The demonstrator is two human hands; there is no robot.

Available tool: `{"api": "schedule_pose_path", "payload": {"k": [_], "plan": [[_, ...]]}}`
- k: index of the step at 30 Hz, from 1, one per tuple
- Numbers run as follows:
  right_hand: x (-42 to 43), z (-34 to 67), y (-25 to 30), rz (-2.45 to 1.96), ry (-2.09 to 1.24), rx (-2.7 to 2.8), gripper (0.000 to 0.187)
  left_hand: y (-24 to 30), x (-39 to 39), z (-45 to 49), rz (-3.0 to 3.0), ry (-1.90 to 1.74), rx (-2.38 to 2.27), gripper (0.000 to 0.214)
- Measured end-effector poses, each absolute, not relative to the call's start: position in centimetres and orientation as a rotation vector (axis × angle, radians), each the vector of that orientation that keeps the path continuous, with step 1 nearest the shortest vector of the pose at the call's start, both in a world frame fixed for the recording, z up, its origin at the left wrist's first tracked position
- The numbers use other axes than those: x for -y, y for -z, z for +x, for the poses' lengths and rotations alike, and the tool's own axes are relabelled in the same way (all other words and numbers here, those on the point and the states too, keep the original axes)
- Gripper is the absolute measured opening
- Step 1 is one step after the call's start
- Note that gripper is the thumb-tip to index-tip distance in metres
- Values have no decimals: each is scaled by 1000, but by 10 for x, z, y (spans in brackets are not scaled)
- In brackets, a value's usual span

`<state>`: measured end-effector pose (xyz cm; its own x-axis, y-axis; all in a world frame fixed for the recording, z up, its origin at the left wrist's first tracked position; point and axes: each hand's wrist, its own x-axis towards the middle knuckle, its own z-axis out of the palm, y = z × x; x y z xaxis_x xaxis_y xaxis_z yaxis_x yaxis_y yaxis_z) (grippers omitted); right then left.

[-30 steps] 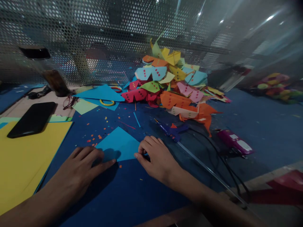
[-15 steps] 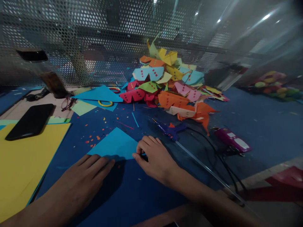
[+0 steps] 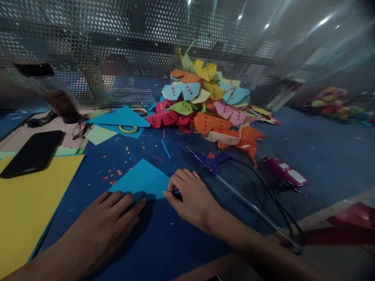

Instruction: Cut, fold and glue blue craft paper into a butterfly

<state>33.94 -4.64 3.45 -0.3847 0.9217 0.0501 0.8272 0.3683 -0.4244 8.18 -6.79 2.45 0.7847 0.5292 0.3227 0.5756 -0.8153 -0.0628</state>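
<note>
A sheet of blue paper [image 3: 143, 179], folded into a triangle, lies on the dark blue tabletop with its point away from me. My left hand [image 3: 111, 218] rests on its lower left edge, fingers stretched out and pressing down, thumb along the near fold. At the right corner, my right hand [image 3: 190, 195] has its fingers curled and its thumb against the paper, pinching it. The fingertips hide that corner.
Paper butterflies [image 3: 211, 105] are piled behind. A glue gun [image 3: 212, 162] with a long glue stick and cord lies right, near a purple device [image 3: 285, 171]. Yellow paper [image 3: 38, 207], a black phone [image 3: 33, 152], a bottle [image 3: 60, 101] and yellow-handled scissors [image 3: 128, 129] are left.
My left thumb has slid slightly right along the near fold. My right hand keeps its grip at the corner. The whole view has shifted a little.
</note>
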Motion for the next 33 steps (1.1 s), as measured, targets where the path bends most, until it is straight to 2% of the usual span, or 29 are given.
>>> {"api": "schedule_pose_path", "payload": {"k": [12, 25, 33], "plan": [[46, 339, -32, -1503, -359, 2358, 15, -15, 64, 81, -2883, 396, 993, 33], [49, 330, -29, -1522, -115, 2385, 33, -17, 63, 86, -2812, 267, 982, 47], [49, 326, -29, -1565, -76, 2379, 31, -18, 62, 86, -2799, 285, 953, 43]]}}
